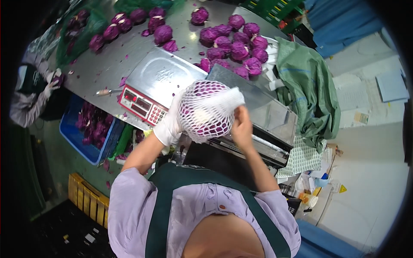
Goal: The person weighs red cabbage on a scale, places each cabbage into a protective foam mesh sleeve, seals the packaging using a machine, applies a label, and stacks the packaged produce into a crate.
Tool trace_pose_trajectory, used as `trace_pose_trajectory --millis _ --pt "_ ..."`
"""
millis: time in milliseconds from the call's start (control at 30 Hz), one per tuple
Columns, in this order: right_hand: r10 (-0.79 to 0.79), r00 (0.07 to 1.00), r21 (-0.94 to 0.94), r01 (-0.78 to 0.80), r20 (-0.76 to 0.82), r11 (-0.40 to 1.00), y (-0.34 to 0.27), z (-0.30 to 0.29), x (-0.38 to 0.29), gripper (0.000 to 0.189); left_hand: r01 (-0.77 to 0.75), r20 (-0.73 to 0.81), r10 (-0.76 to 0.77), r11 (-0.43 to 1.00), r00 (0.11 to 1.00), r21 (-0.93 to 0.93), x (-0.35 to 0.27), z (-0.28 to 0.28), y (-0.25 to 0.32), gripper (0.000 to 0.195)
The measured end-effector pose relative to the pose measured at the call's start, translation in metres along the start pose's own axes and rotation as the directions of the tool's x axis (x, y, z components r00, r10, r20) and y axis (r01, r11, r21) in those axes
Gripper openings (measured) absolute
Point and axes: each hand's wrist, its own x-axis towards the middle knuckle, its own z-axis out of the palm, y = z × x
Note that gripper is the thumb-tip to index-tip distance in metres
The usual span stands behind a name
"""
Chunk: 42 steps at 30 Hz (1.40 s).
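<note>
A purple cabbage (pixel 209 129) in a white foam net sleeve (pixel 193 109) is held up in front of my chest, by the front edge of the steel table. My left hand (pixel 170 126), in a white glove, grips it from the left side. The bare right hand (pixel 242 124) has its fingers at the right side of the sleeve, just below a bunched white end (pixel 227 98); the fingertips are partly hidden. Behind the cabbage lies a digital scale with a steel pan (pixel 166 75) and a red-framed panel (pixel 142 104).
Loose purple cabbages (pixel 240 50) cover the table's back right. A wrapping machine (pixel 267 117) stands right, beside green woven sheeting (pixel 305 77). A knife (pixel 108 92) lies left of the scale. Below is a blue crate (pixel 72 129) of trimmed leaves. Another person's gloved hands (pixel 51 82) hold cabbage far left.
</note>
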Motion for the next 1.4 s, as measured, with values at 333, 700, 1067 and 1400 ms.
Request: trace_pose_trajectory --millis 333,700,1067,1400 --pt "0.121 0.989 0.464 -0.070 -0.082 0.883 0.024 -0.114 0.039 0.080 0.349 0.026 -0.353 0.932 0.935 0.100 0.148 0.019 -0.036 0.024" --pt "0.198 0.969 -0.349 -0.239 -0.148 0.906 0.035 -0.185 0.038 0.071 0.034 0.254 0.567 -0.448 0.784 0.893 0.130 -0.003 0.006 0.049" --pt "-0.384 0.454 -0.484 0.875 0.804 0.021 0.064 -0.173 -0.029 0.019 -0.679 0.280 -0.651 -0.735 0.705 0.001 0.052 -0.007 -0.027 0.032" --pt "-0.037 0.960 -0.397 0.150 0.278 0.905 -0.076 -0.207 -0.149 0.013 -0.072 0.049 -0.277 -0.075 0.959 0.995 -0.058 0.075 -0.007 0.011"
